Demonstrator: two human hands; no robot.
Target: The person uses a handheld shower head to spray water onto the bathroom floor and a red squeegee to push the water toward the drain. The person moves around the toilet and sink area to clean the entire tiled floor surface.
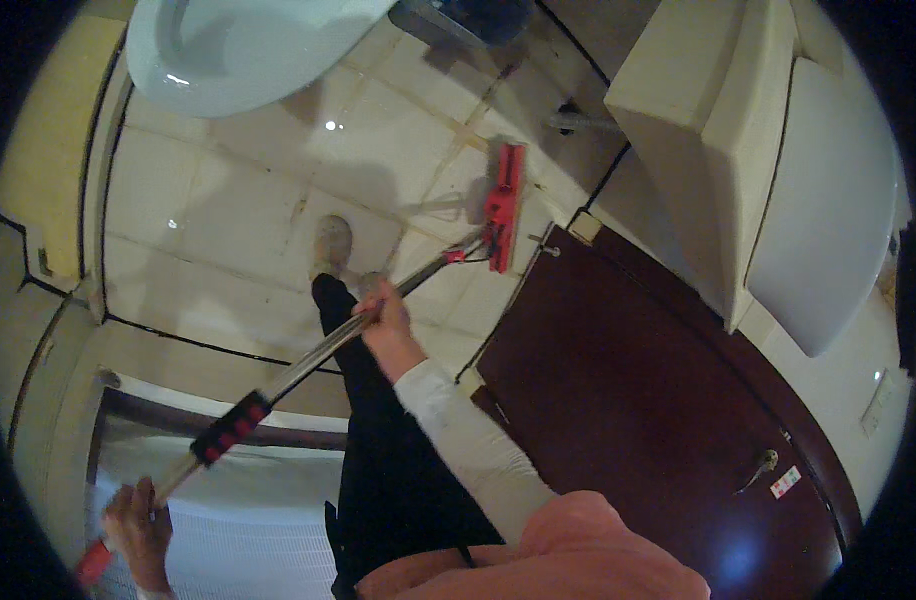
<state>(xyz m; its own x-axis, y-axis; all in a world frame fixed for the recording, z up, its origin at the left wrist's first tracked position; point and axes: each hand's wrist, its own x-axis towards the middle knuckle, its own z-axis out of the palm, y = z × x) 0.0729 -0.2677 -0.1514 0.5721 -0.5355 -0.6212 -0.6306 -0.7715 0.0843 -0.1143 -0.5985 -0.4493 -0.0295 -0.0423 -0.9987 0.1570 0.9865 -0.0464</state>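
Observation:
I hold a red-headed sponge mop across my body with both hands. My left hand [138, 525] grips the upper pole near its red end [94, 562]. Farther down, my right hand [387, 319] is wrapped around the bare metal pole [319, 358]. Between the hands is a black-and-red sleeve [231, 427] on the pole. The red mop head [505, 208] is over pale floor tiles [420, 157], near the wall and the door; I cannot tell whether it touches the floor. My shoe [333, 238] is on the tiles left of it.
A dark red door [623, 360] with a lever handle [762, 466] stands at right. Above it are a beige cabinet [675, 97] and a corrugated hose [582, 122]. A white ceramic fixture [278, 82] is at upper left, beside a dark container [492, 19].

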